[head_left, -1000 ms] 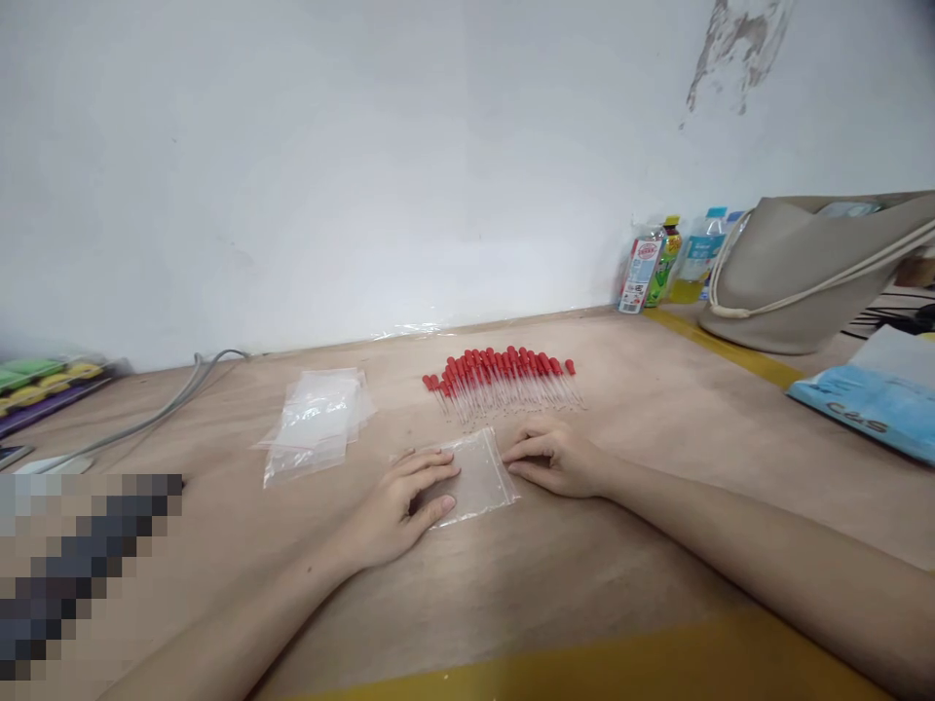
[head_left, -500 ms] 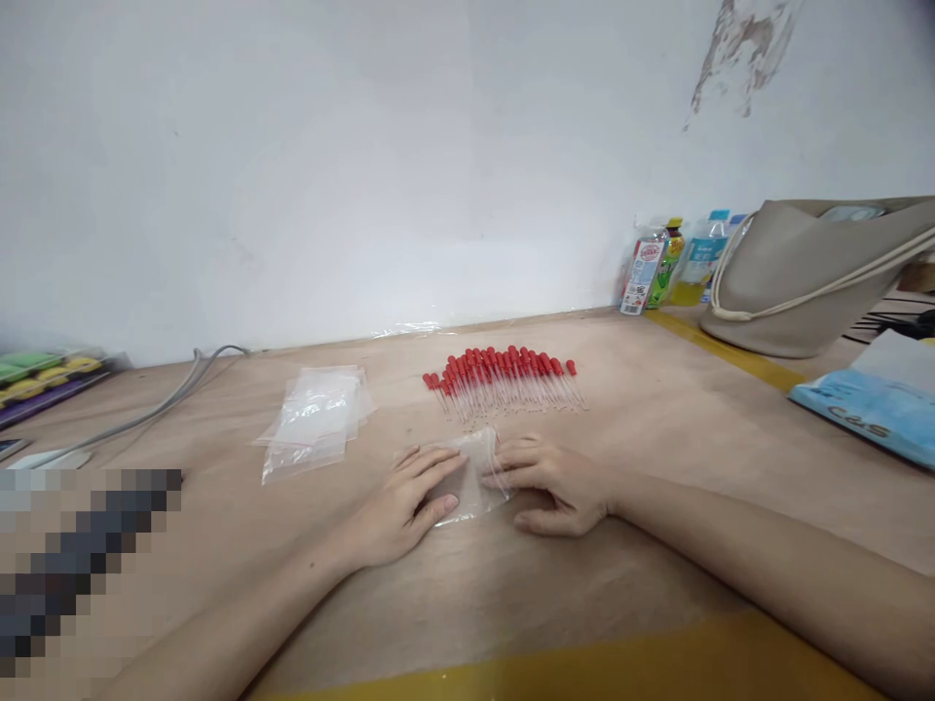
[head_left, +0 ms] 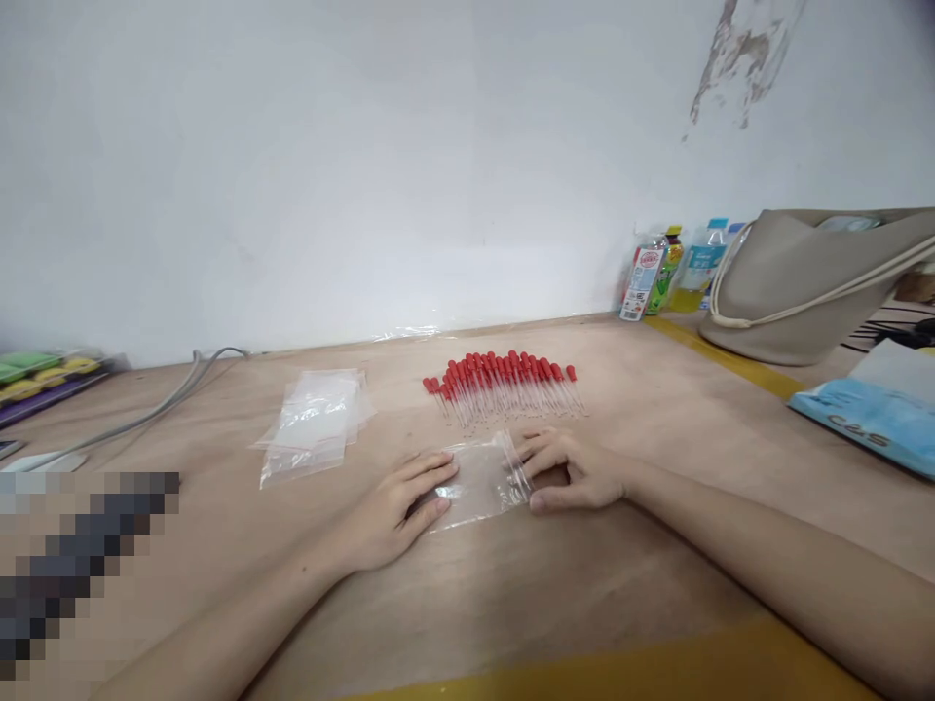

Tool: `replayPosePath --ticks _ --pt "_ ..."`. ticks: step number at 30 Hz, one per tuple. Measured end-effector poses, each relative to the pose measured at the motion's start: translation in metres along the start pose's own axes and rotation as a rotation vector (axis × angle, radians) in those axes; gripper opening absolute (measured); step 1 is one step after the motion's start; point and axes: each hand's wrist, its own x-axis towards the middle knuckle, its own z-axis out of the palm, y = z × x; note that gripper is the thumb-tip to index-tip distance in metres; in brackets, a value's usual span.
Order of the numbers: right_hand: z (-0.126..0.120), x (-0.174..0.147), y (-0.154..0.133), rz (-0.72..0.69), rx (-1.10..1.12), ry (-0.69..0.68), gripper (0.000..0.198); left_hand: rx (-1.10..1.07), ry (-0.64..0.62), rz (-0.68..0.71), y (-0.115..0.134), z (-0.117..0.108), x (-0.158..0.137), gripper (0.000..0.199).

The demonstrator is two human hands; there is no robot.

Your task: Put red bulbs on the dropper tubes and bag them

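Observation:
A clear zip bag (head_left: 478,479) lies flat on the table with its zip edge to the right. The fingers of my left hand (head_left: 398,506) rest spread on the bag's left end. At the zip edge is my right hand (head_left: 574,472), fingers slightly bent and thumb apart from them; its fingertips touch or nearly touch the edge. Just beyond the bag, droppers with red bulbs (head_left: 504,375) lie side by side in a loose row, their thin clear tubes pointing toward me.
A stack of clear zip bags (head_left: 314,424) lies to the left. A grey cable (head_left: 165,404) runs behind it. Drink bottles (head_left: 701,263), a beige bag (head_left: 796,282) and a blue packet (head_left: 866,414) stand or lie at the right. The wall (head_left: 351,195) closes off the back.
My right hand has moved a little right, off the bag's middle toward its zip edge, and more of the bag shows. My left hand has shifted slightly left.

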Motion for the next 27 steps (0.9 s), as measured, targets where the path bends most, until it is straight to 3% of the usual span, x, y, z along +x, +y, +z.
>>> replayPosePath --ticks 3,7,9,12,16,21,27 --pt "-0.002 0.006 0.013 0.154 0.087 0.164 0.027 -0.003 -0.004 0.005 0.000 0.000 0.000 0.039" --pt "-0.016 0.029 0.045 0.471 -0.287 0.625 0.021 -0.009 -0.012 0.006 -0.001 0.000 0.001 0.039" --pt "-0.027 0.046 0.062 0.649 -0.485 0.708 0.020 -0.010 -0.015 0.007 -0.001 0.000 0.000 0.039" --pt "-0.042 0.069 0.082 0.820 -0.594 0.740 0.028 -0.008 -0.024 0.002 -0.001 0.001 0.000 0.040" --pt "-0.049 0.088 0.098 0.880 -0.472 0.737 0.024 -0.010 -0.022 -0.003 0.000 0.001 -0.001 0.040" --pt "-0.054 0.094 0.105 0.898 -0.216 0.842 0.018 -0.014 0.003 0.022 0.000 0.001 -0.001 0.040" --pt "-0.069 0.083 0.079 0.745 0.052 0.949 0.022 -0.031 -0.003 0.016 0.000 0.001 0.000 0.040"
